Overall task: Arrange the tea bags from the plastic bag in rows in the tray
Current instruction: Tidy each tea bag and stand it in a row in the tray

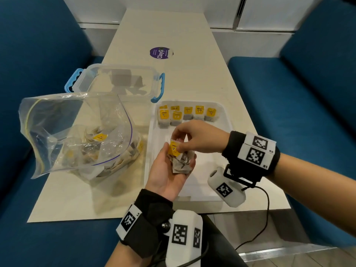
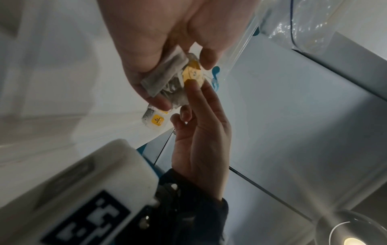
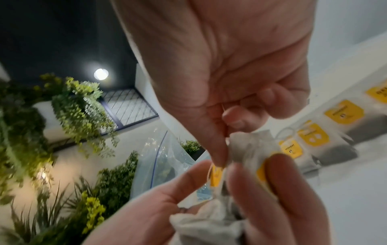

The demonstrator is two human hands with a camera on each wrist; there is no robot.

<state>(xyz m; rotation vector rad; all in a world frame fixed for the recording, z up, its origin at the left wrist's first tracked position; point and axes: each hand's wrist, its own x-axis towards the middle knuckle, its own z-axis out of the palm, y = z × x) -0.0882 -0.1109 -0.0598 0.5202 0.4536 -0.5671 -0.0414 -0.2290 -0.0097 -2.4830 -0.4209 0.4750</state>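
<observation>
Fingers of both hands pinch a crumpled tea bag clump (image 1: pixel 181 160), count unclear.

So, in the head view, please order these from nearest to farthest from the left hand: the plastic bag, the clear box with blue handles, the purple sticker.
Measured from the left hand:
1. Plastic bag, to its left on the table.
2. Clear box, behind the bag, farther up the table.
3. Purple sticker, farthest, toward the table's far end.

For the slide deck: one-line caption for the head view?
Left hand cups tea bags over the tray; right hand pinches one; seven already placed, bag alongside.
</observation>
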